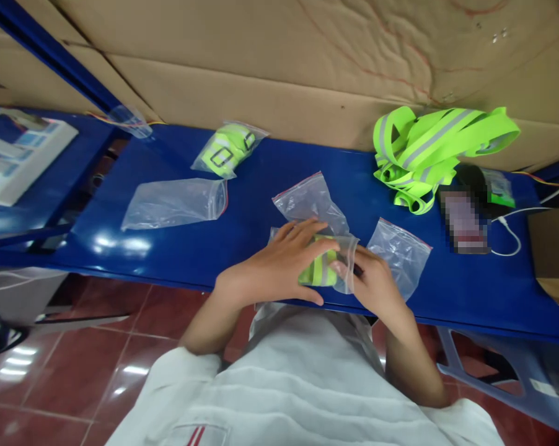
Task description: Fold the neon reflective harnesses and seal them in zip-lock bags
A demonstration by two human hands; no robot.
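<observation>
My left hand [284, 263] lies over a folded neon-yellow reflective strap [317, 271] that sits partly inside a clear zip bag [347, 260] on the blue table [168, 260]. Its fingers press down on the strap. My right hand [372, 282] grips the same bag and strap from the right, fingers pinched at the bag's mouth. Two more clear zip bags lie close by, one behind my hands [310, 201] and one to the right [400, 251].
An empty clear bag [175, 201] lies left of centre. A bagged yellow strap [226, 148] rests at the back. A pile of loose neon straps [428, 152] sits back right, beside a phone [465, 220] on a white cable. Cardboard wall behind; brown box [556, 254] far right.
</observation>
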